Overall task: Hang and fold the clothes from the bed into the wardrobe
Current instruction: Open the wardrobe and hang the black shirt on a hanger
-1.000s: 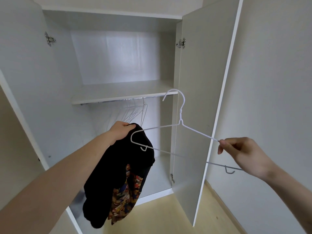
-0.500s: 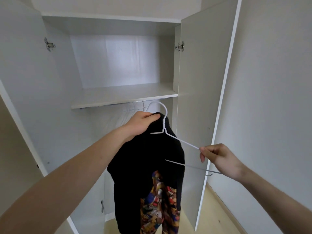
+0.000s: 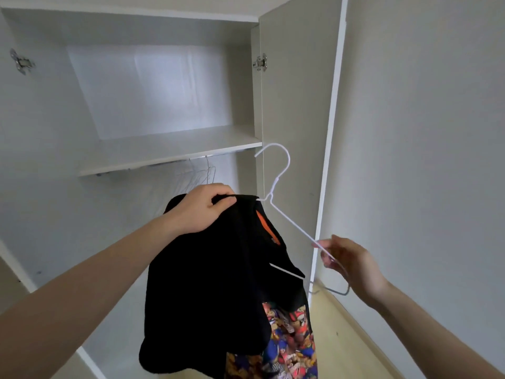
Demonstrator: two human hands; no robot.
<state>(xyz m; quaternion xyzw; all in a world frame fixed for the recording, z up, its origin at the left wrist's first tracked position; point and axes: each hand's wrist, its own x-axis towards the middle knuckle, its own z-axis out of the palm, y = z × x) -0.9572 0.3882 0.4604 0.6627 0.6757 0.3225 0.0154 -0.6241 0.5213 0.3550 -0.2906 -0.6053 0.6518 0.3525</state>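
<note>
The left hand (image 3: 203,207) grips the top edge of a black garment (image 3: 207,283), fingers curled over the cloth at what looks like the collar, so that the garment hangs straight down from the grip in front of the open wardrobe (image 3: 164,91). A bright multicoloured print shows on the lower right part of the cloth, and a small orange patch sits near the top, just right of the gripping fingers. A white wire hanger (image 3: 276,184) is partly threaded into the garment: its left arm disappears under the cloth right beside the left hand, its hook stands up above and to the right of that hand, and its right arm slopes down to the right, clear of the fabric. The right hand (image 3: 352,265) pinches that sloping arm near its lower end between thumb and fingertips, well to the right of the garment and lower than the left hand; the bent right corner of the hanger sticks out below it. Part of the hanger's bottom bar crosses in front of the cloth between the two hands. Farther back, under the wardrobe shelf (image 3: 169,149), a few bare hangers (image 3: 203,175) hang in a bunch. The right wardrobe door (image 3: 297,119) stands open, just behind the hook.
</note>
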